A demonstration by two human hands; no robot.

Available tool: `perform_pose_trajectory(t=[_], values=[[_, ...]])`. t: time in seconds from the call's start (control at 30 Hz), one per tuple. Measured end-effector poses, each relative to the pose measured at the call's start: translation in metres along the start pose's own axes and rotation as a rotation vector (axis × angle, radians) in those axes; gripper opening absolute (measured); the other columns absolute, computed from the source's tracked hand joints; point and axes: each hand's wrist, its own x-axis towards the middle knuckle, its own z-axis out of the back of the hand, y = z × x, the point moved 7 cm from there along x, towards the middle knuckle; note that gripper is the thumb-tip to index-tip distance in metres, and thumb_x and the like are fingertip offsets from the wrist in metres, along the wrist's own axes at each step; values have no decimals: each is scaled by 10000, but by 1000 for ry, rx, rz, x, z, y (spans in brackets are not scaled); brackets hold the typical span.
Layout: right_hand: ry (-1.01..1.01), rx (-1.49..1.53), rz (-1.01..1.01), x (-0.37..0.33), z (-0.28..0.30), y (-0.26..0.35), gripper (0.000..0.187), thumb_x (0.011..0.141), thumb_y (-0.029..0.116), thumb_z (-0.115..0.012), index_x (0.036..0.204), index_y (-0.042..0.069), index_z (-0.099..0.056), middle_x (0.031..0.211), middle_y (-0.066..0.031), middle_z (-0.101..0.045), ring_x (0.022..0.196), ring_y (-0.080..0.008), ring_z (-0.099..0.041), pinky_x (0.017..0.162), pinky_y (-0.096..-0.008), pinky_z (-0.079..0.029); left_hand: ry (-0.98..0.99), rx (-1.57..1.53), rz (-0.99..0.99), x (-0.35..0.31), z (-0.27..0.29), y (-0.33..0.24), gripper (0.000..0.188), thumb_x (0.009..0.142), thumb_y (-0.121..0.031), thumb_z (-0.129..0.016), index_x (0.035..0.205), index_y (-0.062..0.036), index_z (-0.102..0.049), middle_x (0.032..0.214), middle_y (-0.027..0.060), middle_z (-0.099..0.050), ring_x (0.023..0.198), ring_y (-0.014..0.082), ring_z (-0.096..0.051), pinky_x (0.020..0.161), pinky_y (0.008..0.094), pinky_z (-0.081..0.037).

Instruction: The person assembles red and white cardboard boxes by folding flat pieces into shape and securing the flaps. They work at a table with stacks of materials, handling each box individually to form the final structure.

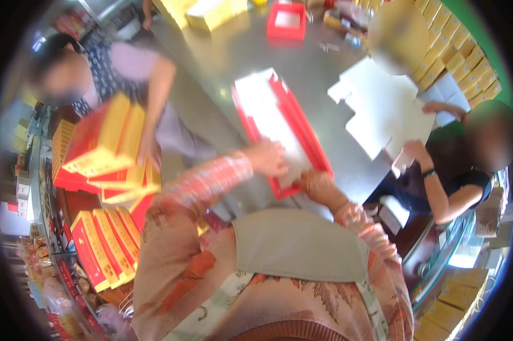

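Observation:
A long, partly folded cardboard box [299, 128], red on its walls and white inside, lies slantwise on the metal table in front of me. My left hand [268, 158] rests over its left side near the close end, fingers lying on the white inner face. At the near right corner, my right hand [320, 186] pinches the red end wall. Slight blur softens the fingers of both hands.
A person at left handles red-and-yellow boxes [100, 136], with more boxes [106, 247] stacked below. Another person at right holds a flat white cardboard sheet [376, 105]. A red box [286, 21] stands on the grey metal table [211, 62]; yellow boxes [458, 48] are piled behind.

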Motion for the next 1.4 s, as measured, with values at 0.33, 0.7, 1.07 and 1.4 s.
perform_pose_trajectory(t=[0.33, 0.7, 1.07, 1.4], values=[[11, 52, -57, -3, 16, 21, 280, 875, 175, -721, 1117, 277, -818, 868, -16, -682, 797, -258, -714, 648, -425, -579, 466, -161, 96, -20, 9, -34, 405, 929, -473, -602, 917, -115, -791, 1019, 91, -771, 1100, 311, -630, 866, 496, -506], [249, 31, -134, -16, 3, 0, 364, 899, 278, -724, 1253, 345, -779, 991, -43, -707, 966, -279, -728, 779, -443, -592, 160, -125, 110, -3, -42, -82, 485, 654, -514, -879, 915, -114, -796, 1013, 80, -743, 1148, 291, -649, 955, 496, -448], [717, 325, 18, 19, -11, -7, 445, 884, 518, -763, 1226, 237, -811, 1085, -156, -719, 1051, -357, -698, 913, -474, -559, -70, -46, 284, -21, -26, -90, 321, 610, -379, -814, 867, -188, -792, 910, 16, -720, 1006, 246, -639, 954, 450, -386], [527, 363, 2, 13, 13, 11, 416, 898, 532, -756, 1174, 228, -824, 999, -127, -727, 951, -348, -722, 817, -466, -578, -317, -54, 330, -42, -31, -105, 116, 713, -364, -759, 707, -248, -763, 872, -19, -698, 975, 226, -631, 977, 440, -405]])
